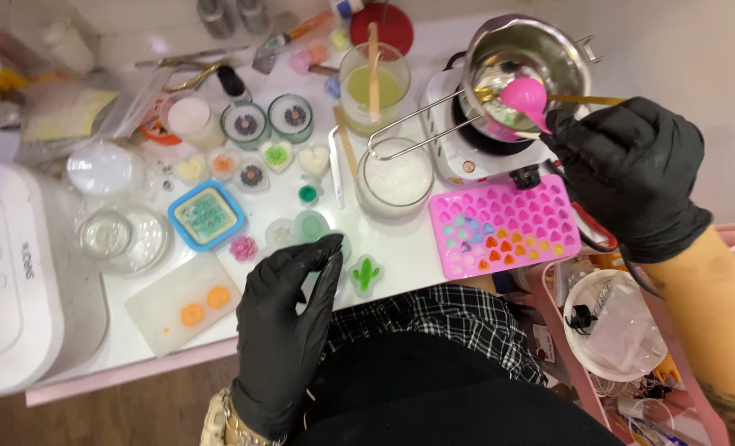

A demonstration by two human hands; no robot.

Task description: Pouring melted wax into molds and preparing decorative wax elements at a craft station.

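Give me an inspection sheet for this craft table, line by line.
Surface: white table, crowded.
Job's things: pink spoon over steel pot on white hotplate; pink heart mould, partly filled with colours.
Clutter: glass jars, blue square mould, green cactus piece, white appliance.
Hands: black-gloved; right hand holds the spoon, left hand holds a small clear piece, hard to identify.
Cables: dark cord beside the heart mould.
Surroundings: pink cart with a white bowl.
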